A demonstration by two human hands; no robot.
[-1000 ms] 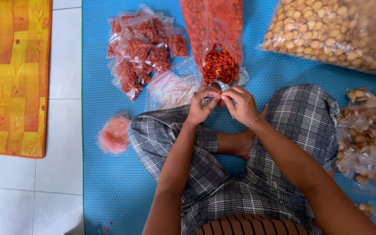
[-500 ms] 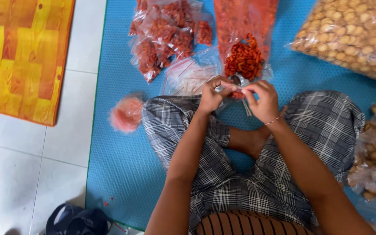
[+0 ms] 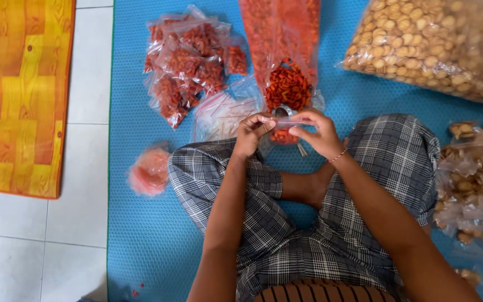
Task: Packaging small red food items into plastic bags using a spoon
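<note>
My left hand (image 3: pixel 251 133) and my right hand (image 3: pixel 318 132) pinch the top edge of a small clear zip bag (image 3: pixel 284 130) that holds red-orange snack pieces. The bag hangs between my hands above my crossed legs in checked trousers. Just beyond it lies a large open bag of the same red-orange snacks (image 3: pixel 286 61), with a metal spoon partly visible at its mouth. A stack of empty clear zip bags (image 3: pixel 219 114) lies to the left of my hands.
A pile of filled small red snack bags (image 3: pixel 188 61) lies at the upper left on the blue mat (image 3: pixel 141 235). A big bag of pale round crackers (image 3: pixel 434 47) and small cracker bags (image 3: pixel 476 179) lie right. A pink bundle (image 3: pixel 149 170) lies by my left knee. An orange mat (image 3: pixel 18 95) covers the tiled floor.
The view has swung a little between frames. My hands stay together on the small bag's top edge, with the fingers shifting along it.
</note>
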